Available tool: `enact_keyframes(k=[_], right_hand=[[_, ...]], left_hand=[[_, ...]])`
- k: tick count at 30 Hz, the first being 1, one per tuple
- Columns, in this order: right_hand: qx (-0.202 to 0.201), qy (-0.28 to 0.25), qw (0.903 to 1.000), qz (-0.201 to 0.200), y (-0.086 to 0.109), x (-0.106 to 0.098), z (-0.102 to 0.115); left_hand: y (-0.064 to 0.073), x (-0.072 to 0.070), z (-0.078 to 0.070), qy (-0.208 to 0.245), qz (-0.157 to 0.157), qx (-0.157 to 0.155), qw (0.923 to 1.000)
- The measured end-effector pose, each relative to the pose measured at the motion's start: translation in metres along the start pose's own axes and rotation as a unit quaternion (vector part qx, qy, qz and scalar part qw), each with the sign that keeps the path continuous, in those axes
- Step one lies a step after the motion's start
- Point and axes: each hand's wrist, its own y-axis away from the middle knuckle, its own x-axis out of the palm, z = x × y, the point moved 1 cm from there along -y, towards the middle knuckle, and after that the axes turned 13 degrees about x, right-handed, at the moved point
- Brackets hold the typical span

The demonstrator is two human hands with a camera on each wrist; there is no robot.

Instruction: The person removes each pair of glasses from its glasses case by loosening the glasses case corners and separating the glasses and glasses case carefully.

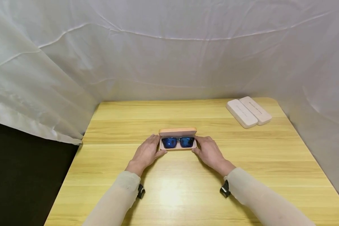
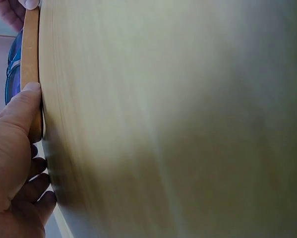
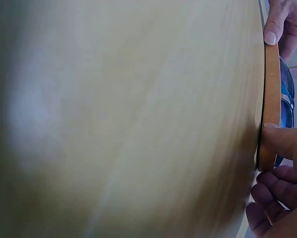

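Observation:
An orange-brown glasses case [image 1: 178,130] stands on the wooden table with its lid raised at the back. Inside it lie sunglasses [image 1: 169,143] with dark frames and blue mirrored lenses. My left hand [image 1: 147,151] holds the case's left end, thumb against the front wall and fingers round the side. At the other end, my right hand [image 1: 211,153] grips in the same way. Both wrist views show the thumbs pressing on the case's front wall [image 2: 30,54], with the sunglasses [image 3: 287,94] just behind it.
Two pale closed cases [image 1: 242,113] lie side by side at the table's back right. White curtains [image 1: 169,62] hang behind and along the sides of the wooden table [image 1: 169,194]. A dark area [image 1: 19,175] lies beyond the left edge.

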Motion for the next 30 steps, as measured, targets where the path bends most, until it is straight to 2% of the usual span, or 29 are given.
enact_keyframes(k=[7, 20, 26, 30], right_hand=[[-0.006, 0.014, 0.9999, -0.006, 0.002, 0.000, 0.002], [-0.019, 0.024, 0.9994, -0.014, 0.005, 0.000, 0.003], [-0.045, 0.031, 0.9970, -0.055, 0.011, -0.005, 0.009], [-0.084, 0.062, 0.9894, -0.101, 0.014, -0.008, 0.016]], left_hand=[[0.001, -0.001, 0.000, -0.011, -0.009, 0.006, 0.9999], [0.002, 0.003, 0.003, -0.019, 0.004, 0.006, 0.9998], [0.000, 0.003, 0.003, -0.007, -0.007, 0.008, 0.9999], [0.000, 0.004, 0.002, -0.002, -0.011, 0.008, 0.9999]])
